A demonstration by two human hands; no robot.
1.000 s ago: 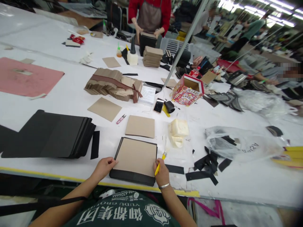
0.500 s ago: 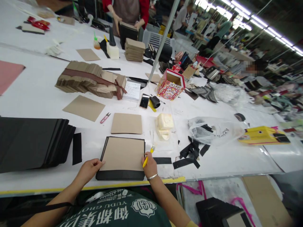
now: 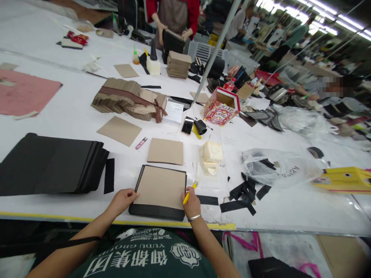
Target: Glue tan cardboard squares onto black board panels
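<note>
In the head view, our left grip (image 3: 125,200) pinched the tan board (image 3: 162,186)'s left edge on the black stack (image 3: 158,213) near the bench (image 3: 232,214)'s edge, our right grip (image 3: 191,201) clasped the yellow brush (image 3: 187,197) at its right edge, and bare bench lay leftward.

Our white worktable (image 3: 278,212): board-topped black stack (image 3: 160,189) by near edge; larger black sheet stack (image 3: 52,166) to our left; farther in, strapped cardboard bundle (image 3: 130,102), smartphone (image 3: 188,126), pink thread snips (image 3: 141,143).
</note>
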